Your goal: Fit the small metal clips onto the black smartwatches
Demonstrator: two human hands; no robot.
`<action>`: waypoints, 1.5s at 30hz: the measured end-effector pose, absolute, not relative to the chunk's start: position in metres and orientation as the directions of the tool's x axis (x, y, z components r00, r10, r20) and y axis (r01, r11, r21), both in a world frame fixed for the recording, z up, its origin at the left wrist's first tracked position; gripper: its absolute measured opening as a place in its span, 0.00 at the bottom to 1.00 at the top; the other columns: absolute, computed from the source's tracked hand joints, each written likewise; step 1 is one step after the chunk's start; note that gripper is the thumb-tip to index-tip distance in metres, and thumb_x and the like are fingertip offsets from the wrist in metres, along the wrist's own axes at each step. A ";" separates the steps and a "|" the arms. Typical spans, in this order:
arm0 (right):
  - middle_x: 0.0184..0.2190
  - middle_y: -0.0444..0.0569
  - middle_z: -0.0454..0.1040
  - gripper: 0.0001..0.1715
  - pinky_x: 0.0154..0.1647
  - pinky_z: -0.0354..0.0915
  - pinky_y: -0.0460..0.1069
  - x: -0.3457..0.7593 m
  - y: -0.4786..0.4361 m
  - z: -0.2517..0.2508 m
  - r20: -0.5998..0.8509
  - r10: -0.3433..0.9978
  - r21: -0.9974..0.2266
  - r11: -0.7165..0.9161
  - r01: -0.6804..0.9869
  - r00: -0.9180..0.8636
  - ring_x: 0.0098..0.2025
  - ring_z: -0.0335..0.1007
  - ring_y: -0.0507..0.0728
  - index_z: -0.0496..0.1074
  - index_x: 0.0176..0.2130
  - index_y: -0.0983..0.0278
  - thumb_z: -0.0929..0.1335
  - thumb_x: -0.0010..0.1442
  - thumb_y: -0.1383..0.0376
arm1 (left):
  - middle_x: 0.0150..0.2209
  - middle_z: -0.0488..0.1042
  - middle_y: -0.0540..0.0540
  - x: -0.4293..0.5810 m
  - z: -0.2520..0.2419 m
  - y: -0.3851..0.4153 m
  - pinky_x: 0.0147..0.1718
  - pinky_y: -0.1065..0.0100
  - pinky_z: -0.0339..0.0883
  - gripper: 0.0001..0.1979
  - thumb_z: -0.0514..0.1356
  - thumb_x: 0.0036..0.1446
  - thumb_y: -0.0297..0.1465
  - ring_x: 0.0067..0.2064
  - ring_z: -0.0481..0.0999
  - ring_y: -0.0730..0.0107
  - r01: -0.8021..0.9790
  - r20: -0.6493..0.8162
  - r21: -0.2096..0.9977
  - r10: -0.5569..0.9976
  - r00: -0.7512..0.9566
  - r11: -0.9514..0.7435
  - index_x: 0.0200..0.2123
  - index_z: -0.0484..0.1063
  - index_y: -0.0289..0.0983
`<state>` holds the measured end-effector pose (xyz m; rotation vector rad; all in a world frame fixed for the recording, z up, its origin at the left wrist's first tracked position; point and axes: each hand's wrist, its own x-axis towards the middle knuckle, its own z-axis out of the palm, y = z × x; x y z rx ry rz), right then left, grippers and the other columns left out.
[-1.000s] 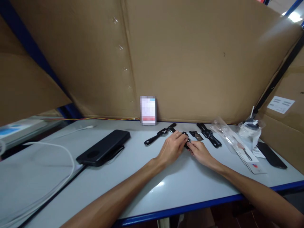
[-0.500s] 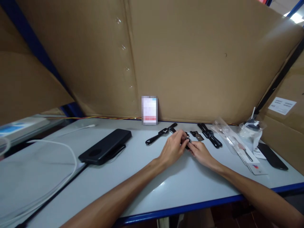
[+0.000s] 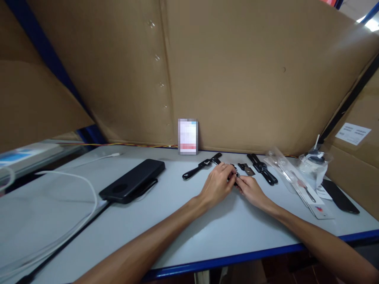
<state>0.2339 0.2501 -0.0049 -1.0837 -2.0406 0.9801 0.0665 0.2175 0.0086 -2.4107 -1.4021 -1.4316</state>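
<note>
My left hand point(image 3: 218, 180) and my right hand point(image 3: 249, 188) meet over the middle of the table, fingers pinched together on a small dark part point(image 3: 236, 178). The fingers cover most of it, so its exact shape is hidden. Just left of them lies a black spokeshave point(image 3: 204, 163), its two handles slanting away from me. Behind my right hand are small dark metal plates point(image 3: 247, 169), which look like blades. To their right, black spokeshaves point(image 3: 262, 169) lie close together.
A black power-bank-like device point(image 3: 133, 181) lies left, near a white cable point(image 3: 85, 183). Clear plastic packages point(image 3: 299, 185), a wrapped cup point(image 3: 315, 159) and a flat black slab point(image 3: 340, 196) are right. A blurred screen point(image 3: 188, 137) leans against the cardboard wall point(image 3: 237, 79).
My left fingers have shifted slightly over the small dark part, covering more of it. Both hands stay together in the same place. The whole view has moved a little.
</note>
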 end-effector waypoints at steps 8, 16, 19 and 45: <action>0.20 0.44 0.64 0.27 0.28 0.56 0.48 0.235 0.251 -0.005 0.176 0.865 -0.836 0.384 0.393 -0.471 0.26 0.60 0.54 0.65 0.25 0.62 0.61 0.68 0.48 | 0.34 0.75 0.46 0.065 0.009 0.217 0.36 0.62 0.68 0.10 0.54 0.64 0.22 0.38 0.73 0.63 0.661 0.695 0.387 0.675 0.248 -0.642 0.41 0.75 0.38; 0.20 0.44 0.64 0.24 0.27 0.54 0.48 0.234 0.251 -0.006 0.174 0.869 -0.834 0.380 0.401 -0.463 0.26 0.60 0.54 0.64 0.24 0.62 0.61 0.67 0.52 | 0.34 0.77 0.45 0.062 0.008 0.221 0.38 0.62 0.71 0.12 0.55 0.64 0.22 0.38 0.75 0.64 0.597 0.739 0.382 0.621 0.261 -0.706 0.40 0.79 0.38; 0.20 0.44 0.63 0.24 0.27 0.54 0.48 0.234 0.252 -0.007 0.171 0.871 -0.847 0.368 0.383 -0.460 0.25 0.59 0.54 0.64 0.24 0.62 0.61 0.67 0.51 | 0.35 0.77 0.45 0.062 0.006 0.221 0.38 0.62 0.71 0.12 0.55 0.65 0.23 0.39 0.74 0.64 0.611 0.736 0.354 0.614 0.285 -0.708 0.40 0.79 0.37; 0.16 0.40 0.59 0.23 0.21 0.48 0.46 0.232 0.254 -0.007 -0.041 0.916 -0.956 0.080 0.281 -0.400 0.19 0.52 0.50 0.64 0.25 0.62 0.64 0.66 0.52 | 0.38 0.75 0.43 0.055 0.009 0.222 0.41 0.59 0.70 0.07 0.56 0.66 0.25 0.42 0.70 0.60 0.718 0.699 0.080 0.552 0.454 -0.691 0.39 0.74 0.35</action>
